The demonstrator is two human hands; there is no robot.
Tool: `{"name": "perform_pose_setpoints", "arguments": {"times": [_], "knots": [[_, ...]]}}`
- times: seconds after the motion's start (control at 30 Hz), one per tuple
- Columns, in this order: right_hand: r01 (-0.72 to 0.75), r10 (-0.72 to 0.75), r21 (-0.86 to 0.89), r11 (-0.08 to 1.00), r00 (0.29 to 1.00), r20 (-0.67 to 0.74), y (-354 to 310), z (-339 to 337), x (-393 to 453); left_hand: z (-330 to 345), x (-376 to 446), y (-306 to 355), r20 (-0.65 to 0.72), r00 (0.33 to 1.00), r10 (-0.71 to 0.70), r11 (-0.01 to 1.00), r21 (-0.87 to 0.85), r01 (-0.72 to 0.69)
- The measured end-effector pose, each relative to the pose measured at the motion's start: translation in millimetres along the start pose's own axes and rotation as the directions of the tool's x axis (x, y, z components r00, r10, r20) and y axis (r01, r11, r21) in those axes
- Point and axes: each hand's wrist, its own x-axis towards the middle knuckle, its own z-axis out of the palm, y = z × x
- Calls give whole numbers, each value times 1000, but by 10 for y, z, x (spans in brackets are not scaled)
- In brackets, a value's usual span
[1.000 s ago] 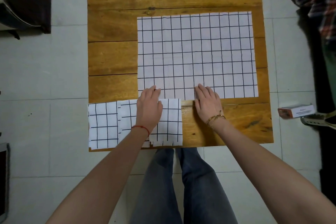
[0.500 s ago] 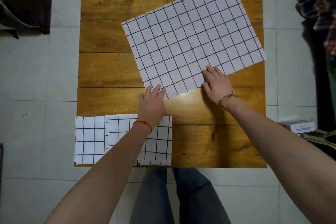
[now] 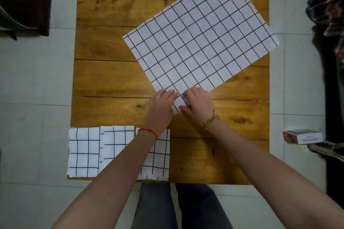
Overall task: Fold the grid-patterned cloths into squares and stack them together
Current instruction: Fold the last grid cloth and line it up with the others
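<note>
- Rotated further since half a second ago, the big cloth now lies as a diamond, its near corner pointing at 6 o'clock; a second ago it lay square to the table.
- Both hands have come together at that near corner; they were apart along the cloth's near edge before.
- Left hand lies at the corner's 9 o'clock side, fingers straight and close together, tips on the cloth edge.
- Right hand sits at the corner's 3 o'clock side, fingers bent down onto the cloth, thumb at the corner tip; whether it pinches the cloth cannot be told.
- Big cloth covers the table's 1 o'clock quarter; its far corner overhangs the table edge at 12 o'clock and its right corner overhangs at 3 o'clock.
- Three folded cloths sit in a row at the table's 7 o'clock corner: first fold, middle fold, near fold.
- Left forearm crosses above the middle and near folds, hiding part of each.
- Box lies on the floor at 3 o'clock, beside a shoe.
- Dark bag rests on the floor at 10 o'clock.
- Plaid fabric hangs at 2 o'clock.
</note>
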Motion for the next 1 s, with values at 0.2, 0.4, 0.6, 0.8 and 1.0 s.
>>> {"name": "perform_pose_setpoints", "arguments": {"times": [0.2, 0.4, 0.6, 0.8, 1.0], "knots": [[-87, 89, -32, 996, 993, 75, -193, 92, 0, -110, 93, -202, 44, 999, 5, 999, 37, -6], [-182, 179, 35, 983, 981, 69, -207, 81, 78, -204, 135, -323, 103, 993, 59, 997, 39, -63], [-305, 335, 361, 881, 942, -24, -211, -114, 144, -316, 263, -358, 41, 995, 91, 996, -14, -91], [-253, 297, 345, 904, 951, -83, -315, -445, 147, -742, 483, -208, 52, 993, 101, 988, -122, -95], [-139, 200, 257, 956, 953, -227, -547, -977, 151, -1269, 495, -2, 19, 975, 219, 972, -86, -217]]}}
